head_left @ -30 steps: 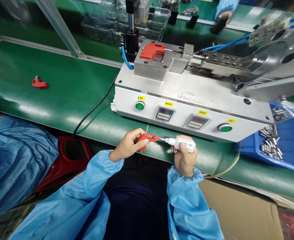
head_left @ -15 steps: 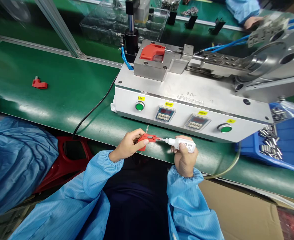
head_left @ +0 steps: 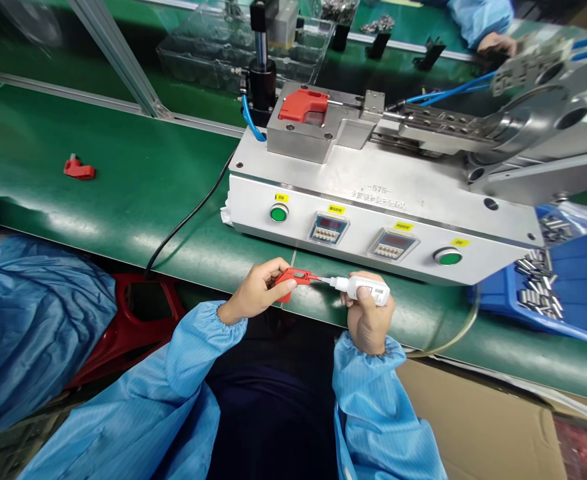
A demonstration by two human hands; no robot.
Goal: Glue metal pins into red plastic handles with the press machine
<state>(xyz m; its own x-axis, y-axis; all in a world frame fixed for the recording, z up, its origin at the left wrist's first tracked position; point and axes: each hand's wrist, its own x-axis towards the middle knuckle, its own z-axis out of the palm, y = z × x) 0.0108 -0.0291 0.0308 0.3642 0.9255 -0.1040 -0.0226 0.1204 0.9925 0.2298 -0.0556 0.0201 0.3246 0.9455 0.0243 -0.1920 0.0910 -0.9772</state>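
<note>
Between thumb and fingers, my left hand (head_left: 259,291) grips a red plastic part (head_left: 299,275) with an oblong slot and a narrow end pointing right. My right hand (head_left: 372,317) is closed around a small white squeeze bottle (head_left: 368,291), lying almost level. Its thin nozzle points left and meets the narrow end of the red part; whether the tip touches or goes inside is too small to tell. Both hands are over the front edge of the green bench. Just behind them stands a white machine (head_left: 353,200) with a similar red piece (head_left: 305,105) seated in its metal block.
A loose red piece (head_left: 79,168) lies on the green bench (head_left: 38,133) at left. At right, a blue bin (head_left: 580,287) holds metal cylinders. A black cable (head_left: 188,217) crosses the bench edge. Another person's hand (head_left: 497,43) shows at the back; a blue-clothed person (head_left: 33,320) sits at left.
</note>
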